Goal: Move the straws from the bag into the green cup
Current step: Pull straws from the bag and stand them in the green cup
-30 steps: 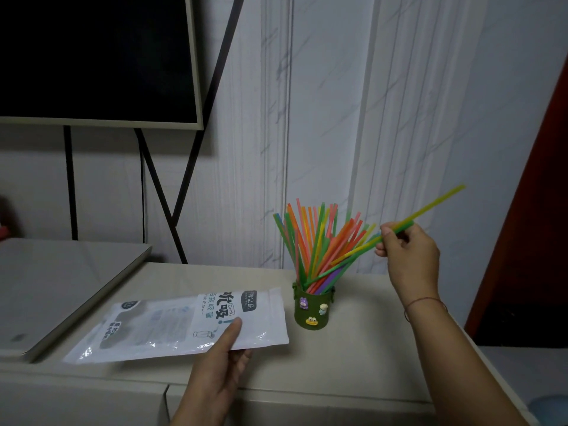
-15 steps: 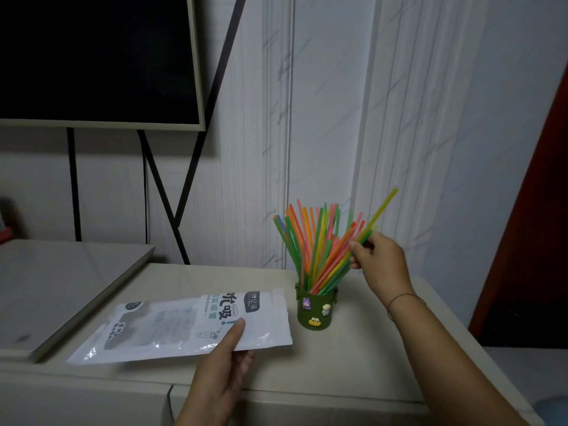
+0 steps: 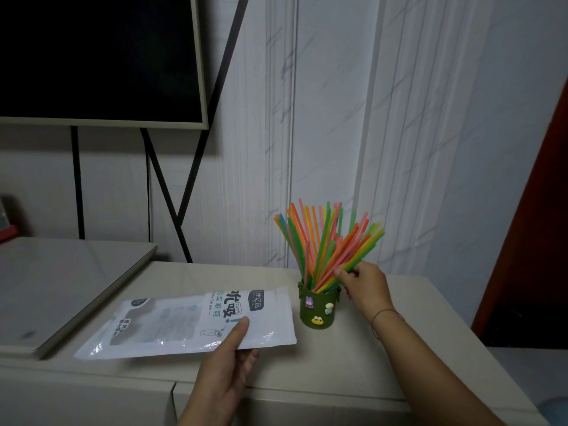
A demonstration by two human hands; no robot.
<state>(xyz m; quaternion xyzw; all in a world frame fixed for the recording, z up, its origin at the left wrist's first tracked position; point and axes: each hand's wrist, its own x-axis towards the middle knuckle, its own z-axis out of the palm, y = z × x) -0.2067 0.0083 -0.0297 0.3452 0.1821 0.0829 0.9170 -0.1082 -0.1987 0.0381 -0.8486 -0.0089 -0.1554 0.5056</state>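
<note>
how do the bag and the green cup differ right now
The bag lies flat and looks empty; the green cup stands upright, packed with straws. The bag is pale, printed plastic; the cup is dark green with small figures. The left hand pinches the bag; the right hand touches straws, not the cup. Both sit on the countertop.

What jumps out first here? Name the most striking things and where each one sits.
The fan of bright straws standing in the green cup, right of centre on the pale counter, with the right hand pinching a few. Next, the white straw bag lying flat to its left, held by the left hand.
</note>
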